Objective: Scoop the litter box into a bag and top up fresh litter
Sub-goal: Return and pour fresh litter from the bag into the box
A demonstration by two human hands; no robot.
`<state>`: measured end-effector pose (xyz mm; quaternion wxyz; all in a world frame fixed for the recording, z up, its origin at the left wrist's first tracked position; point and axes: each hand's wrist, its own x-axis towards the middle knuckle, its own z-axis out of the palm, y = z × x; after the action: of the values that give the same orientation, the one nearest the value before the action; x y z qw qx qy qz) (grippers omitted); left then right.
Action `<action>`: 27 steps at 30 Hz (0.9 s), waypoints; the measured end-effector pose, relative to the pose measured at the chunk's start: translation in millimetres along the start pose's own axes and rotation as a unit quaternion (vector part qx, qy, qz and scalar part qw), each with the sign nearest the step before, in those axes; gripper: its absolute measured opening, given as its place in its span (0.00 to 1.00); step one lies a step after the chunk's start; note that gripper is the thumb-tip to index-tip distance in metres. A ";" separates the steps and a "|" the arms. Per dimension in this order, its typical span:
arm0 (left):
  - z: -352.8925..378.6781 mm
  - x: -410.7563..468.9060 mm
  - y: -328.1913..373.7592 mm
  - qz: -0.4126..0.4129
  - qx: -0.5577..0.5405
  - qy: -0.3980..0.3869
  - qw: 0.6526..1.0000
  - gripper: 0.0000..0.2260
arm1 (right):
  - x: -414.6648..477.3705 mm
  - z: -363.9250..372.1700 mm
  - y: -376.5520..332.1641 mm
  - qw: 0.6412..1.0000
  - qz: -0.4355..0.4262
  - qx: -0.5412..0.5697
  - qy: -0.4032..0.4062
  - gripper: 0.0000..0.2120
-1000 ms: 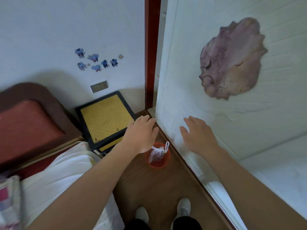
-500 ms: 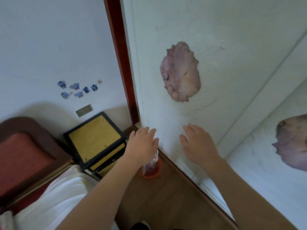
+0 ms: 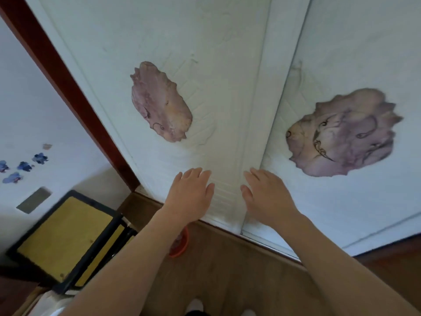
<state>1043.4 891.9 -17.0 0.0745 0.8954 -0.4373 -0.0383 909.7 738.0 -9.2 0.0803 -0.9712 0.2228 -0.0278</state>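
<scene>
- Empty, fingers spread, left hand (image 3: pixel 189 197) and right hand (image 3: pixel 268 197) reach toward the doors (image 3: pixel 227 87).
- View has swung right, away from the bin (image 3: pixel 182 247); litter box out of sight, so scooping has likely not begun.

A white sliding door (image 3: pixel 205 53) closes off the way ahead, and a second door (image 3: pixel 364 53) overlapping it shuts the right side. The left hand (image 3: pixel 190 195) and right hand (image 3: pixel 267 197) reach out to them with straight fingers (image 3: pixel 196 176) and a narrow gap between the two hands; whether they touch the doors cannot be told. A dark red post (image 3: pixel 68 87) bounds the doors on the left. Low on the left, a black-framed yellow stand (image 3: pixel 63 238) crowds the left forearm, and an orange bin (image 3: pixel 182 245) sits partly under that arm, near the door's foot. The wooden floor (image 3: pixel 227 270) between the arms lies open.
</scene>
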 end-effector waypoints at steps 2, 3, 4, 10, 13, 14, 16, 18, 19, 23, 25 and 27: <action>0.6 11.7 3.3 0.040 -0.002 -0.006 0.999 0.21 | -7.5 -3.5 6.5 0.999 0.042 -0.005 0.001 0.22; 0.8 16.8 4.9 0.058 -0.004 -0.008 0.998 0.21 | -11.6 -3.8 9.0 0.998 0.061 -0.005 0.010 0.22; 1.0 21.9 6.5 0.074 -0.006 -0.011 0.997 0.21 | -15.7 -3.5 10.7 0.997 0.079 -0.007 0.022 0.21; 0.1 42.8 22.3 0.182 0.011 -0.034 0.983 0.21 | -43.1 -3.5 14.7 0.979 0.201 0.001 0.041 0.20; 4.4 48.9 38.3 0.234 0.021 -0.039 0.971 0.22 | -69.3 -5.8 20.0 0.963 0.260 0.001 0.067 0.18; 5.5 49.6 46.0 0.253 0.024 -0.041 0.966 0.22 | -79.5 -7.1 21.7 0.958 0.279 0.000 0.069 0.19; 8.2 48.6 64.7 0.292 0.022 -0.045 0.955 0.23 | -101.0 -10.9 25.2 0.945 0.319 0.000 0.068 0.19; 10.1 44.1 88.1 0.334 0.015 -0.047 0.941 0.28 | -125.8 -15.8 29.5 0.931 0.357 0.003 0.070 0.19; 12.0 41.8 101.1 0.353 0.010 -0.049 0.934 0.29 | -139.2 -18.5 32.3 0.924 0.375 0.004 0.073 0.19; 22.9 29.5 164.7 0.421 -0.006 -0.063 0.905 0.27 | -198.8 -31.9 47.6 0.886 0.455 0.006 0.091 0.20; 27.3 18.1 200.9 0.446 -0.012 -0.077 0.892 0.22 | -231.2 -40.5 57.5 0.862 0.496 0.014 0.102 0.20; 32.0 5.5 238.3 0.480 -0.018 -0.085 0.873 0.20 | -263.3 -46.8 70.3 0.838 0.533 0.020 0.112 0.21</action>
<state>857.3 739.9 -8.9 0.0626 0.5674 -0.8170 -0.0819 638.6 784.0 20.4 0.0767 -0.6904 0.7132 -0.0935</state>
